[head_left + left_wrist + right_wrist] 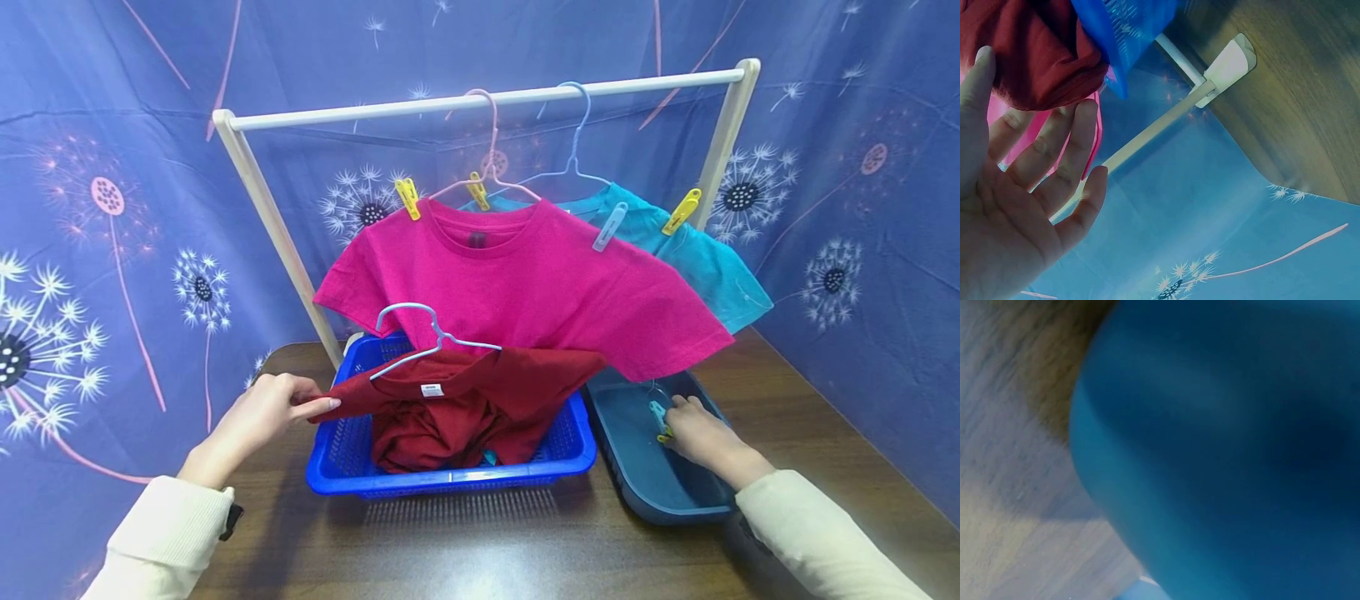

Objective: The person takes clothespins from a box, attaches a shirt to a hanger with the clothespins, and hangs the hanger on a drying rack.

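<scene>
My left hand [258, 412] pinches the sleeve end of a dark red T-shirt [465, 408], thumb in front and fingers behind, as the left wrist view [1029, 181] also shows. A light blue hanger [442, 335] sits in the shirt's neck, its hook free of the rail. The shirt lies partly bunched in a blue plastic basket [450, 483]. Over a dark teal tray [652, 492], my right hand [701, 433] pinches a light blue clothespin [657, 414]; a yellow clothespin [664, 437] shows beside its fingers. The right wrist view has only the blurred tray wall [1129, 469], without the hand.
Behind the basket stands a wooden rack with a white rail [337, 114]. From it hang a pink T-shirt [487, 283] and a turquoise T-shirt [720, 275], clipped to their hangers with yellow and pale blue clothespins. Everything stands on a brown wooden table [480, 550] before a blue dandelion-print curtain.
</scene>
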{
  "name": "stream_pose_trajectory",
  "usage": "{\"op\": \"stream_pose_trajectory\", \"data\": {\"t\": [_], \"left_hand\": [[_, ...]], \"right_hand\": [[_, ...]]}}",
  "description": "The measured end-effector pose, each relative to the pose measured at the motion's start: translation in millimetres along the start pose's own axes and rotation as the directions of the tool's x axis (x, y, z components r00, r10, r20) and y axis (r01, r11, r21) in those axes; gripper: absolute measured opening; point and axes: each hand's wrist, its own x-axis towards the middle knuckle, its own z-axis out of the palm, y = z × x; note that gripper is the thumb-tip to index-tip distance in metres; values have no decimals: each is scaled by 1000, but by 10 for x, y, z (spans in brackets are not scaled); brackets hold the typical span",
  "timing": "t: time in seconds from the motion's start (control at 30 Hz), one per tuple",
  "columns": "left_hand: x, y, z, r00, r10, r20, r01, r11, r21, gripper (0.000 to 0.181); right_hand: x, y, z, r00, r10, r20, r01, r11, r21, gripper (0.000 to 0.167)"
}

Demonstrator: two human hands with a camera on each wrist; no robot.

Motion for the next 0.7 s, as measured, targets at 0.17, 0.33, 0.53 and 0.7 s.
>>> {"op": "stream_pose_trajectory", "data": {"t": [0.17,0.33,0.53,0.7], "left_hand": [[28,-7,1,1000,-6,-15,6,1000,0,26],[28,-10,1,998,-36,-43,36,999,-3,25],[22,1,-5,997,-51,-55,51,999,5,26],[29,13,-9,997,-58,-58,59,998,20,29]], "right_hand": [[-24,10,-16,999,-29,-17,30,999,15,19],[-35,-7,-86,996,-71,-56,71,997,13,23],[-45,-40,-195,998,-50,-42,51,998,38,24],[-62,-90,-288,992,-70,-105,77,995,59,28]]}}
